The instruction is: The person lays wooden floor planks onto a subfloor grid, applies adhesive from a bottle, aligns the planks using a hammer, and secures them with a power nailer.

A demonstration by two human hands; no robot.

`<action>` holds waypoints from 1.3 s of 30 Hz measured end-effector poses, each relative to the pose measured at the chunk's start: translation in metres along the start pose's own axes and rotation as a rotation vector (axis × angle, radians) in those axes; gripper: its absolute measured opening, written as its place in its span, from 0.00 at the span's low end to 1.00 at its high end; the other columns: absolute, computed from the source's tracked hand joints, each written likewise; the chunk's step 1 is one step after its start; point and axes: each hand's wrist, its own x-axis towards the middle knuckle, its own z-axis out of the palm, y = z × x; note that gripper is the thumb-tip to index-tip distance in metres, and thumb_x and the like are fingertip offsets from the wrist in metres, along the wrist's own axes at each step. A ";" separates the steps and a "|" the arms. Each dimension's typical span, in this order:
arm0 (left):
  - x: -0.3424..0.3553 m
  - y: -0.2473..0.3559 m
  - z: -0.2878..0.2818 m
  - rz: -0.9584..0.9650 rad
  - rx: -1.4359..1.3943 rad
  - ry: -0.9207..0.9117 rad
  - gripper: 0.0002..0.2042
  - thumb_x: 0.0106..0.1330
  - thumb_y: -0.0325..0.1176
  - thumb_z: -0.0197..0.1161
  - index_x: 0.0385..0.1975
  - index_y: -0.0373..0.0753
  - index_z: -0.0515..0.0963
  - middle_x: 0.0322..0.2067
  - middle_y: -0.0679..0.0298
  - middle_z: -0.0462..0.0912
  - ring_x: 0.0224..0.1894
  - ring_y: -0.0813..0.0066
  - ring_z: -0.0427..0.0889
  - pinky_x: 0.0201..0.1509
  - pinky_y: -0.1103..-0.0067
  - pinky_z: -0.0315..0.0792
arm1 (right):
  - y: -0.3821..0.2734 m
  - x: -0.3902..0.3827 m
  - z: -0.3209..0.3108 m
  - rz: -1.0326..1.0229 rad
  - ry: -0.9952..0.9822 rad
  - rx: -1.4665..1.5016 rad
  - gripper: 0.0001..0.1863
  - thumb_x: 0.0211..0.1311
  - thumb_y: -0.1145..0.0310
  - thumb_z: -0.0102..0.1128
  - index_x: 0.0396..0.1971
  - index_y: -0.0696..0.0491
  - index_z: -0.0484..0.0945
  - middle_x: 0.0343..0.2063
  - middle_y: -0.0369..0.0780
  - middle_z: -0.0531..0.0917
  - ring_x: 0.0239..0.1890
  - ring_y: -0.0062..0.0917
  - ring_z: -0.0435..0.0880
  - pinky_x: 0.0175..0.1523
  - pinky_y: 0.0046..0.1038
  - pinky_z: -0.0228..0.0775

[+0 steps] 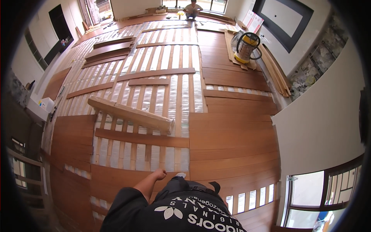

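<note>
My left hand (159,174) hangs low in front of my body, fingers curled into a loose fist with no object showing in it. Beneath it lie brown floorboards (127,176), and the white tip of a shoe (181,174) shows beside it. My right hand is hidden behind my dark shirt. Ahead of the left hand, a loose brown plank (143,138) lies across wooden battens with silvery sheet between them. Beyond that plank, a long wrapped carton (131,115) rests slantwise on the battens.
Laid boards (234,139) cover the right side. A yellow vacuum cleaner (246,48) stands on cardboard near the right wall, beside long flat strips (276,71). Stacked planks (108,52) lie far left. Another person (192,9) crouches by the far window.
</note>
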 end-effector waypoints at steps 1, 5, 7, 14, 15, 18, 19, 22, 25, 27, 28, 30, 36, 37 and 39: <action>0.006 0.017 -0.012 0.029 -0.023 0.035 0.15 0.63 0.34 0.61 0.47 0.38 0.86 0.45 0.48 0.87 0.50 0.50 0.84 0.56 0.66 0.77 | 0.005 0.004 0.004 -0.033 0.061 0.056 0.17 0.65 0.60 0.62 0.42 0.59 0.87 0.39 0.48 0.89 0.45 0.39 0.88 0.52 0.37 0.79; -0.024 -0.010 -0.027 -0.019 -0.110 0.136 0.15 0.64 0.32 0.61 0.47 0.36 0.85 0.48 0.48 0.86 0.52 0.49 0.84 0.57 0.65 0.77 | -0.042 -0.014 0.004 0.011 -0.082 0.098 0.17 0.65 0.60 0.62 0.42 0.59 0.87 0.39 0.47 0.89 0.44 0.38 0.88 0.51 0.36 0.79; -0.031 -0.011 -0.026 -0.066 -0.159 0.171 0.14 0.64 0.31 0.61 0.46 0.37 0.85 0.48 0.48 0.86 0.53 0.51 0.84 0.59 0.65 0.77 | -0.057 -0.014 -0.007 0.035 -0.123 0.098 0.17 0.65 0.61 0.62 0.42 0.59 0.87 0.38 0.47 0.89 0.43 0.38 0.88 0.50 0.36 0.79; -0.072 -0.047 0.016 -0.185 -0.331 0.130 0.13 0.61 0.31 0.62 0.44 0.40 0.87 0.47 0.52 0.88 0.51 0.54 0.85 0.56 0.67 0.78 | -0.090 0.000 -0.037 0.064 -0.233 0.016 0.16 0.66 0.61 0.62 0.42 0.59 0.87 0.37 0.46 0.89 0.41 0.36 0.88 0.49 0.36 0.80; -0.079 -0.058 0.026 -0.207 -0.356 0.140 0.13 0.61 0.31 0.62 0.44 0.40 0.87 0.47 0.52 0.88 0.51 0.54 0.85 0.56 0.67 0.78 | -0.097 0.004 -0.038 0.055 -0.251 0.003 0.16 0.66 0.61 0.61 0.42 0.59 0.87 0.37 0.46 0.89 0.41 0.36 0.88 0.48 0.35 0.80; -0.099 -0.083 0.063 -0.274 -0.380 0.091 0.14 0.60 0.31 0.62 0.44 0.43 0.87 0.47 0.54 0.88 0.51 0.55 0.86 0.56 0.67 0.78 | -0.116 0.017 -0.041 0.030 -0.297 -0.039 0.16 0.66 0.62 0.61 0.42 0.59 0.87 0.37 0.46 0.89 0.40 0.35 0.88 0.48 0.35 0.80; -0.102 -0.087 0.068 -0.282 -0.397 0.098 0.14 0.60 0.31 0.62 0.44 0.43 0.87 0.47 0.54 0.88 0.51 0.55 0.86 0.56 0.67 0.78 | -0.123 0.022 -0.041 0.022 -0.301 -0.046 0.15 0.66 0.62 0.61 0.42 0.58 0.87 0.36 0.45 0.89 0.40 0.35 0.88 0.48 0.35 0.80; -0.127 -0.106 0.098 -0.301 -0.409 0.098 0.14 0.60 0.31 0.62 0.44 0.42 0.87 0.45 0.54 0.88 0.49 0.55 0.86 0.55 0.67 0.79 | -0.141 0.040 -0.039 -0.022 -0.365 -0.096 0.15 0.66 0.62 0.61 0.42 0.58 0.87 0.36 0.45 0.89 0.39 0.35 0.88 0.47 0.35 0.80; -0.128 -0.107 0.106 -0.329 -0.526 0.113 0.13 0.60 0.30 0.62 0.44 0.40 0.87 0.43 0.53 0.89 0.47 0.56 0.87 0.52 0.67 0.80 | -0.150 0.062 -0.045 -0.068 -0.378 -0.106 0.15 0.66 0.63 0.61 0.42 0.58 0.87 0.36 0.45 0.89 0.38 0.34 0.88 0.46 0.34 0.80; -0.143 -0.121 0.127 -0.327 -0.551 0.269 0.13 0.60 0.30 0.62 0.43 0.38 0.86 0.40 0.52 0.89 0.45 0.58 0.88 0.50 0.68 0.81 | -0.154 0.076 -0.036 -0.115 -0.429 -0.090 0.15 0.67 0.63 0.61 0.42 0.58 0.87 0.35 0.44 0.89 0.38 0.33 0.88 0.46 0.34 0.80; -0.144 -0.121 0.136 -0.322 -0.571 0.275 0.13 0.60 0.30 0.62 0.43 0.38 0.86 0.40 0.52 0.89 0.45 0.58 0.88 0.50 0.68 0.81 | -0.153 0.086 -0.039 -0.142 -0.441 -0.094 0.15 0.67 0.63 0.61 0.42 0.58 0.87 0.35 0.44 0.88 0.38 0.33 0.88 0.45 0.34 0.80; -0.143 -0.106 0.149 -0.414 -0.811 0.365 0.13 0.61 0.29 0.61 0.43 0.37 0.86 0.40 0.52 0.89 0.44 0.61 0.88 0.49 0.69 0.81 | -0.146 0.110 -0.044 -0.204 -0.458 -0.049 0.14 0.67 0.63 0.61 0.42 0.58 0.87 0.35 0.44 0.88 0.37 0.33 0.88 0.45 0.34 0.80; -0.174 -0.055 0.218 -0.425 -0.997 0.451 0.14 0.62 0.29 0.58 0.46 0.38 0.84 0.42 0.53 0.88 0.46 0.63 0.87 0.52 0.71 0.80 | -0.158 0.131 -0.033 -0.286 -0.491 -0.089 0.13 0.68 0.66 0.59 0.45 0.59 0.85 0.32 0.42 0.87 0.32 0.27 0.86 0.39 0.30 0.79; -0.191 -0.049 0.246 -0.437 -0.941 0.483 0.15 0.63 0.30 0.58 0.47 0.37 0.84 0.43 0.53 0.88 0.46 0.63 0.87 0.52 0.72 0.80 | -0.165 0.113 -0.034 -0.267 -0.500 -0.160 0.13 0.69 0.68 0.59 0.47 0.59 0.84 0.31 0.41 0.86 0.30 0.25 0.84 0.37 0.28 0.79; -0.214 -0.027 0.292 -0.573 -0.995 0.416 0.15 0.63 0.30 0.59 0.48 0.38 0.84 0.45 0.54 0.88 0.47 0.63 0.88 0.52 0.71 0.80 | -0.181 0.092 -0.056 -0.130 -0.617 -0.228 0.19 0.67 0.68 0.60 0.54 0.60 0.79 0.33 0.43 0.86 0.31 0.25 0.84 0.37 0.25 0.78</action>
